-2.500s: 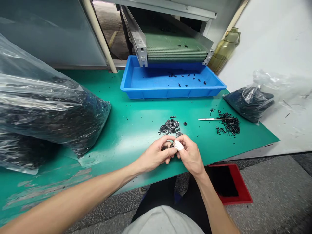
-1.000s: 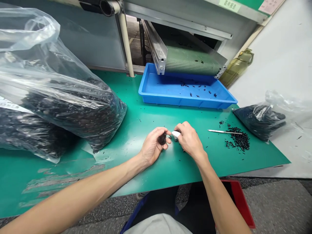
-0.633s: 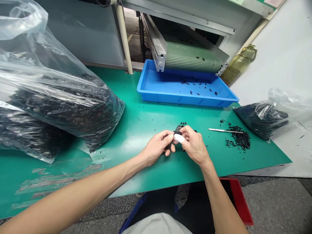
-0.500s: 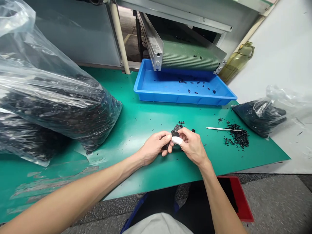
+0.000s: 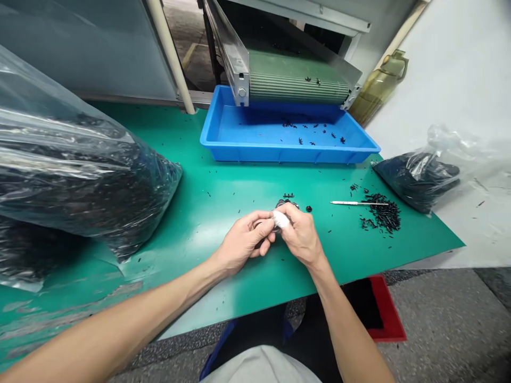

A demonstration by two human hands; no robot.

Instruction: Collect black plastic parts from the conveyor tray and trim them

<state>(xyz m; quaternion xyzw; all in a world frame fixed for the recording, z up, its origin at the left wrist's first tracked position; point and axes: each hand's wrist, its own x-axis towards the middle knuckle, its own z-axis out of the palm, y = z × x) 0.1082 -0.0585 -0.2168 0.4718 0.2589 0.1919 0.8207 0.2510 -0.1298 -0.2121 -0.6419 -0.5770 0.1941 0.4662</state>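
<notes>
My left hand (image 5: pixel 246 240) is closed, fingers curled round a small black round part that shows only as dark edges between the fingers. My right hand (image 5: pixel 300 231) meets it, thumb and forefinger pinched on the same part; the thumb wears a white wrap (image 5: pixel 281 219). Both hands are just above the green tabletop (image 5: pixel 223 191). Partly hidden behind the right fingers lie several black parts (image 5: pixel 286 202). Beyond them rests a short black toothed strip (image 5: pixel 288 195), and to the right sits a single black piece (image 5: pixel 308 209).
A blue tray (image 5: pixel 287 153) with scattered black bits stands under a green conveyor belt (image 5: pixel 295 80). Large clear bags of black parts (image 5: pixel 99 181) fill the left. Rightward lie a white-handled tool (image 5: pixel 345 202), a black heap (image 5: pixel 385 213) and a smaller bag (image 5: pixel 423 178). A red bin (image 5: pixel 389 314) stands below.
The black disc visible between my hands earlier is now mostly covered by the fingers, which have drawn closer together. The view has shifted, moving the scene left and slightly up.
</notes>
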